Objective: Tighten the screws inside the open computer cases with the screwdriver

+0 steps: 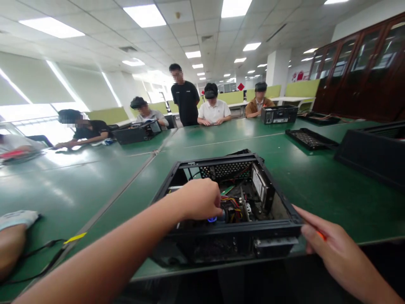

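An open black computer case (234, 228) lies on its side in front of me, its inside showing. My left hand (202, 198) reaches in over the near left part, fingers curled down beside a small blue piece (211, 219); what the fingertips grip is hidden. Near them run red, yellow and black wires (233, 202). A hard drive (262, 188) with a white label stands along the right inner wall. At the near right corner my right hand (332, 240) is closed against the case, with a bit of an orange object (321, 235) showing in it.
Beneath everything is a green table (196, 139) with a seam on the left. A black panel (311, 138) and another dark case (370, 152) lie to the right. Black cables (47, 257) and another person's arm (14, 245) are at left. Several people sit or stand across the table.
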### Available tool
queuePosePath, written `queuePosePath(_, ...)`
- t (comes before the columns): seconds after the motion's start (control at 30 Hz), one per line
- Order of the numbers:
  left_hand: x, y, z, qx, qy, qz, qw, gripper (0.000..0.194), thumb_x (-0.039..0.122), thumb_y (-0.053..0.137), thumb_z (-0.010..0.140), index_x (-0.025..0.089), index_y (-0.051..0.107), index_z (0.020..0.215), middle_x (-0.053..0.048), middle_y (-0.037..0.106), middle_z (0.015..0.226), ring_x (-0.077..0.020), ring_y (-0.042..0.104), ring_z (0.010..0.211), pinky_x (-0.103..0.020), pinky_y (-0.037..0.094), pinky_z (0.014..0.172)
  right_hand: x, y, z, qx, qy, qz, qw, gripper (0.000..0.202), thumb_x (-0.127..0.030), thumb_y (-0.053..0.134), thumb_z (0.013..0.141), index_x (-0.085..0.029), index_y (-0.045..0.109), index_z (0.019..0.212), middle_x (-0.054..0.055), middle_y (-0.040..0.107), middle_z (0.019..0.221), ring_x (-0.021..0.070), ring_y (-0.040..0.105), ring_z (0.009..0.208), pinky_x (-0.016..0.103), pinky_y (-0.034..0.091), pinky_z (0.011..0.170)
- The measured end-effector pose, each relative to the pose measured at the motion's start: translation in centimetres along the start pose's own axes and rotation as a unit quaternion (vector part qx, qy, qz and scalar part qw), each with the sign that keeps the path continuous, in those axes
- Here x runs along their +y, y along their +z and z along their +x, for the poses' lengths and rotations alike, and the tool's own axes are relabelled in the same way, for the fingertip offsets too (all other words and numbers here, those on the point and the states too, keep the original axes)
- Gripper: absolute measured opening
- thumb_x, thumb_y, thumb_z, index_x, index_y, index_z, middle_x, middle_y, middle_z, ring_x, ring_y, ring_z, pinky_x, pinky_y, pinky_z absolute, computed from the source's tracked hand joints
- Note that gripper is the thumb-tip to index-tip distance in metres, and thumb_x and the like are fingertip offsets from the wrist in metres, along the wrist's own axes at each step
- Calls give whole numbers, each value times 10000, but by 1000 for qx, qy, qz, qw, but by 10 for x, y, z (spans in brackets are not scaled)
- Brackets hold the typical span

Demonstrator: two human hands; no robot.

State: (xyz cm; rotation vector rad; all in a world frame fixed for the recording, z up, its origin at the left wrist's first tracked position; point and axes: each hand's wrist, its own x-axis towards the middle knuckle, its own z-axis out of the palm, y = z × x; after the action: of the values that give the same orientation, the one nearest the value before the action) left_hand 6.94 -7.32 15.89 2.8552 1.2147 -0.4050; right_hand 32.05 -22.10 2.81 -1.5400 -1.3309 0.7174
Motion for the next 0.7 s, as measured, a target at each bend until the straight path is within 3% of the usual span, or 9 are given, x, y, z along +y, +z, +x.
queuePosePath(0.07, 12, 10, 21, -45, -19, 47, 998, 319, 457, 680, 685, 171, 781, 782, -175, 754, 804, -351, 718, 787, -413, 543, 678, -11, -1, 12, -35, 24, 20, 999, 635, -574, 475, 915, -138, 576, 1364, 84, 726, 874, 205, 616, 626, 297, 514, 535)
queuePosePath(0.17, 17, 24, 36, -58, -24, 43, 997, 443, 475, 716, 609, 103, 772, 842, -262, 739, 892, -428, 708, 845, -478, 553, 701, -31, -3, 27, -92, -8, 29, 995, 523, -496, 560, 895, -149, 656, 1275, 91, 725, 1070, 260, 653, 915, 353, 522, 840)
queuePosePath(0.23, 14, 31, 37, -62, -32, 27, 997, 433, 465, 719, 589, 101, 768, 818, -272, 737, 882, -438, 705, 842, -488, 551, 699, -42, 1, 34, -110, -19, 48, 993, 469, -462, 565, 896, -147, 692, 1221, 88, 731, 1083, 286, 635, 1051, 391, 457, 980)
queuePosePath(0.3, 7, 36, 35, -66, -46, 5, 997, 325, 397, 707, 588, 120, 761, 749, -252, 741, 833, -418, 709, 806, -465, 546, 678, -47, 9, 39, -115, -14, 71, 991, 473, -456, 548, 902, -141, 687, 1226, 85, 737, 1076, 294, 634, 1086, 410, 458, 988)
queuePosePath(0.4, -17, 36, 27, -63, -80, -38, 994, 139, 275, 655, 580, 155, 723, 598, -196, 737, 730, -367, 705, 721, -417, 524, 632, -51, 28, 48, -124, -16, 99, 987, 484, -459, 559, 889, -145, 677, 1238, 86, 728, 1125, 292, 659, 1054, 404, 510, 912)
queuePosePath(0.5, -56, 25, 8, -46, -119, -99, 987, 118, 262, 640, 554, 177, 668, 477, -127, 697, 597, -326, 678, 656, -388, 499, 609, -54, 51, 62, -117, -25, 107, 987, 475, -468, 598, 857, -151, 704, 1194, 93, 728, 1132, 287, 685, 984, 380, 547, 813)
queuePosePath(0.6, -97, 11, -16, -9, -158, -184, 970, 201, 365, 634, 591, 184, 719, 582, -76, 709, 630, -273, 667, 668, -338, 497, 596, -58, 79, 81, -107, -38, 105, 988, 467, -470, 639, 820, -144, 727, 1144, 96, 747, 1068, 291, 682, 997, 370, 540, 815)
queuePosePath(0.7, -123, 10, -29, 50, -181, -257, 948, 404, 480, 519, 716, 165, 754, 808, -75, 745, 778, -232, 674, 730, -304, 515, 619, -65, 111, 100, -118, -43, 104, 987, 448, -468, 653, 814, -143, 737, 1112, 94, 748, 1057, 288, 676, 1010, 362, 523, 839)
